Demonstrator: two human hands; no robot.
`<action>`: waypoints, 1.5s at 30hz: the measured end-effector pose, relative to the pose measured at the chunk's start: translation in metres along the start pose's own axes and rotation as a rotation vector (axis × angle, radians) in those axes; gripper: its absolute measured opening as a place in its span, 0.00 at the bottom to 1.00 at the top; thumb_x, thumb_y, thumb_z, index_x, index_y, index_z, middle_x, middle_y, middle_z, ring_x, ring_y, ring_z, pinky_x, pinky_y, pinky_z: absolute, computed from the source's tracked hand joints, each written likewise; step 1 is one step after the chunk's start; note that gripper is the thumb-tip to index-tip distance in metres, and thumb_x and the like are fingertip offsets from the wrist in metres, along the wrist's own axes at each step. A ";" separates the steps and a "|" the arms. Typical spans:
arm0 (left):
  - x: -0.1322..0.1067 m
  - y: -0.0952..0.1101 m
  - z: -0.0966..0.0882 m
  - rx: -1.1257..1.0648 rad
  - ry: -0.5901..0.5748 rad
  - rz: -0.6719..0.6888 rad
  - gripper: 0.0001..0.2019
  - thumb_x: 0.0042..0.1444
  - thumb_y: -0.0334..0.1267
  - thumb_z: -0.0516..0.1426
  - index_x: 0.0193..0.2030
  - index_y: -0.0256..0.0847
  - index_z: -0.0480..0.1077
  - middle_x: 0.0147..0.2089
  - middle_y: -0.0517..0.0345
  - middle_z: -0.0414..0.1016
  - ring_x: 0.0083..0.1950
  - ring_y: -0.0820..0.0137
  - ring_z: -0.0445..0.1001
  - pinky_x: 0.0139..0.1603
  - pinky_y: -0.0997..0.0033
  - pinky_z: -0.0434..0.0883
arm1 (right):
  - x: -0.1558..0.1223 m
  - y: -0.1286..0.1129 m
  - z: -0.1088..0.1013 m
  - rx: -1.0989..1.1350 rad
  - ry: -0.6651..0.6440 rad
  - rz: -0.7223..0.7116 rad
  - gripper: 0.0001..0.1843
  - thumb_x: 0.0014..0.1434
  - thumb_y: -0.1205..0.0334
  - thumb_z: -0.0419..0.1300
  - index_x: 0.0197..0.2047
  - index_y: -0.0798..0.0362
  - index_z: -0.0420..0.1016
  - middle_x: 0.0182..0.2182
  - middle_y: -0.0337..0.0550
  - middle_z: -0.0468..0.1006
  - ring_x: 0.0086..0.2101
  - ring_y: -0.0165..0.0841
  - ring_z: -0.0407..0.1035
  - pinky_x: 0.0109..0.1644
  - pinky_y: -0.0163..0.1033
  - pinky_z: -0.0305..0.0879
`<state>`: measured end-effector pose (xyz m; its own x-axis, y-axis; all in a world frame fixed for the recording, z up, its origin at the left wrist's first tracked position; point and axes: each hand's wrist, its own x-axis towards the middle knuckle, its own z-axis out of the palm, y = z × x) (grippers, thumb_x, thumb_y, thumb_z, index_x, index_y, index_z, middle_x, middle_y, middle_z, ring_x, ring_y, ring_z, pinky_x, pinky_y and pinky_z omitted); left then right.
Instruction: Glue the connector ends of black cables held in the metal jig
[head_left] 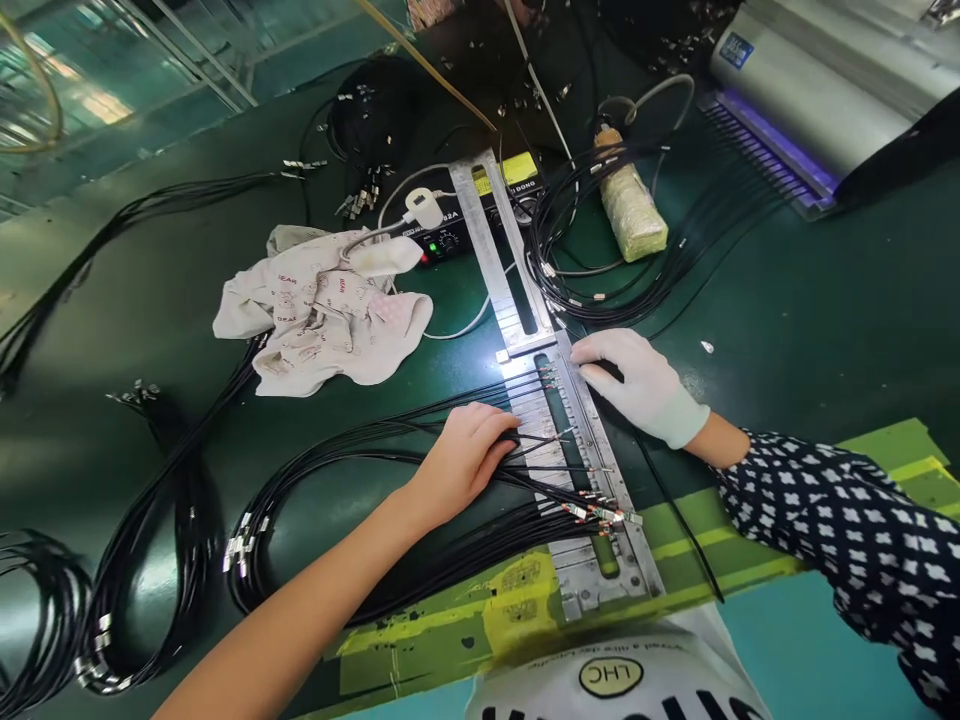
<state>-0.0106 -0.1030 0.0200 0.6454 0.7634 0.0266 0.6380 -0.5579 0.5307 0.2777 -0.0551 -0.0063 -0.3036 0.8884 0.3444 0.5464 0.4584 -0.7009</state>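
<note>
My bare left hand (469, 460) is closed on a black cable (541, 438) over the left side of a slotted metal fixture (536, 415). More black cables lie across the fixture beside it, their stripped, coloured wire ends on the right-hand rail. Some ends carry small metal connectors (600, 513). My right hand (637, 385), in a white glove, rests at the fixture's right edge. Its thumb and index finger are slightly apart at the rail, and nothing shows between them. The other right fingers are partly hidden.
A crumpled printed cloth (322, 305) lies left of a black control box (442, 235). Coiled black cables (247, 540) spread to the left. Behind are a taped block (630, 205) and a silver machine (832, 90) with a purple-lit edge. Yellow-green tape (450, 630) covers the front table edge.
</note>
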 end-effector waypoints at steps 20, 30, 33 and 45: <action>0.022 -0.019 0.010 0.095 0.161 0.097 0.17 0.68 0.27 0.50 0.59 0.39 0.70 0.45 0.52 0.73 0.44 0.72 0.72 0.44 0.73 0.72 | 0.004 0.001 -0.001 0.012 -0.022 0.045 0.08 0.68 0.62 0.59 0.48 0.46 0.77 0.49 0.40 0.81 0.52 0.40 0.73 0.60 0.52 0.67; 0.009 -0.001 0.011 0.468 0.253 0.045 0.19 0.65 0.27 0.53 0.60 0.45 0.71 0.48 0.48 0.72 0.50 0.61 0.67 0.47 0.60 0.65 | 0.005 0.004 -0.001 0.010 -0.026 0.030 0.07 0.68 0.61 0.59 0.48 0.47 0.77 0.49 0.40 0.81 0.52 0.39 0.73 0.60 0.51 0.66; 0.011 0.000 0.008 0.493 0.191 0.080 0.18 0.66 0.28 0.52 0.59 0.43 0.72 0.42 0.51 0.72 0.41 0.65 0.65 0.39 0.64 0.61 | 0.006 0.004 0.001 -0.002 -0.013 0.040 0.07 0.67 0.61 0.59 0.46 0.47 0.78 0.47 0.40 0.81 0.50 0.40 0.74 0.59 0.51 0.67; 0.044 0.013 0.008 0.055 0.096 -0.046 0.18 0.70 0.33 0.47 0.57 0.46 0.74 0.46 0.52 0.71 0.49 0.64 0.67 0.49 0.61 0.66 | -0.015 0.001 -0.004 -0.024 0.009 0.025 0.08 0.67 0.62 0.59 0.46 0.47 0.79 0.46 0.40 0.82 0.49 0.40 0.75 0.58 0.51 0.69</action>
<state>0.0289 -0.0793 0.0213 0.5730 0.8150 0.0860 0.6899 -0.5364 0.4861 0.2860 -0.0683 -0.0100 -0.2827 0.8997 0.3326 0.5726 0.4365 -0.6940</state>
